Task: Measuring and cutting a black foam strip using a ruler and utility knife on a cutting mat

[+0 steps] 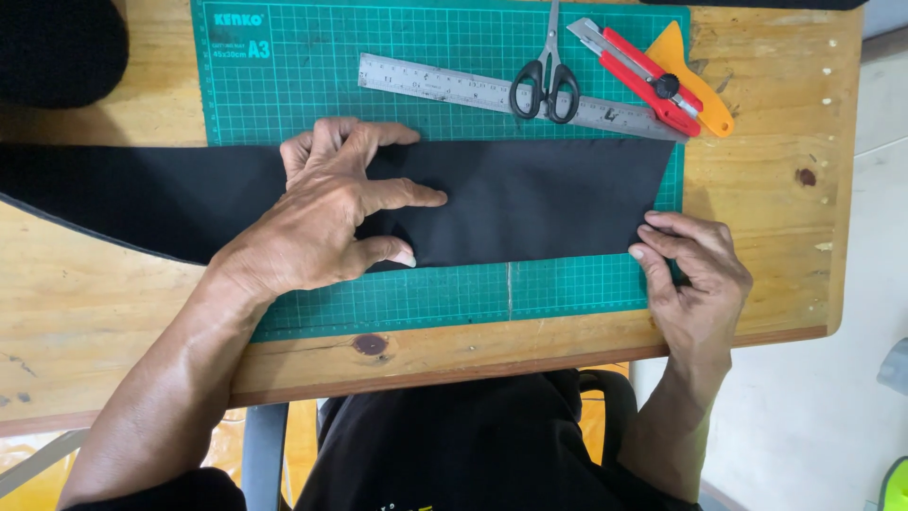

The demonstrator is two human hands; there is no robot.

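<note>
Pressing flat with fingers spread, the left hand [326, 213] pins the long black strip of fabric [511, 203] on the gridded green cutting mat [454, 289]. The right hand [690, 270] pinches the strip's slanted end at three o'clock. Its long axis runs nine to three. A steel ruler [445, 87], black-handled scissors [547, 80] and red utility knife [643, 76] lie at twelve.

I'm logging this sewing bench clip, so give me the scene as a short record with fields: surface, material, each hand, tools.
surface: green cutting mat on a wooden table
material: black fabric strip lying flat across the mat
left hand: spread flat, pressing the fabric
right hand: fingertips at the fabric's right corner
tools: steel ruler, black-handled scissors on it, red utility knife, orange scraper
</note>
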